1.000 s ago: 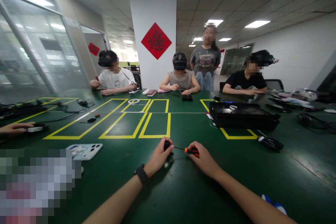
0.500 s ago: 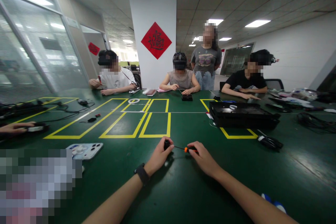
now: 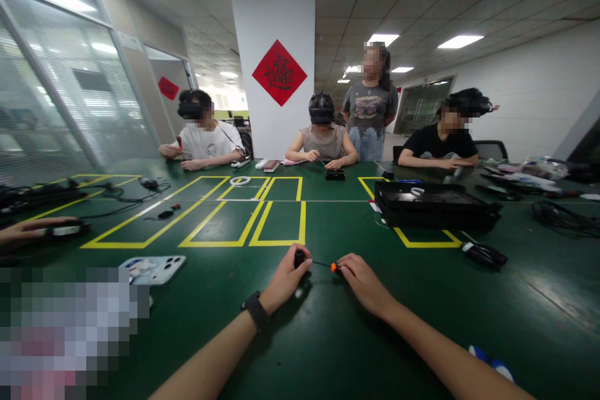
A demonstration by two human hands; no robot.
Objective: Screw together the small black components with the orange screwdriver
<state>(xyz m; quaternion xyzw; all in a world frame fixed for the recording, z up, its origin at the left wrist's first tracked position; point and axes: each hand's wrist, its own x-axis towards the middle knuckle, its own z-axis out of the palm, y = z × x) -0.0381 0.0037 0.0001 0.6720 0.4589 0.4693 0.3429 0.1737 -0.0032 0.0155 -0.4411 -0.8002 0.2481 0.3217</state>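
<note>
My left hand is closed round a small black part held just above the green table. My right hand grips a small screwdriver with an orange and black handle. Its thin shaft points left into the black part. Most of the handle is hidden under my fingers. A dark watch sits on my left wrist.
A phone in a light case lies to the left. Yellow tape boxes mark the table's middle. A black tray and a black cable piece lie to the right. Other people sit and stand across the table; another person's hand rests at far left.
My right hand has closed further over the screwdriver handle, so less orange shows. Both hands stay in the same spot. The standing person has turned slightly.
</note>
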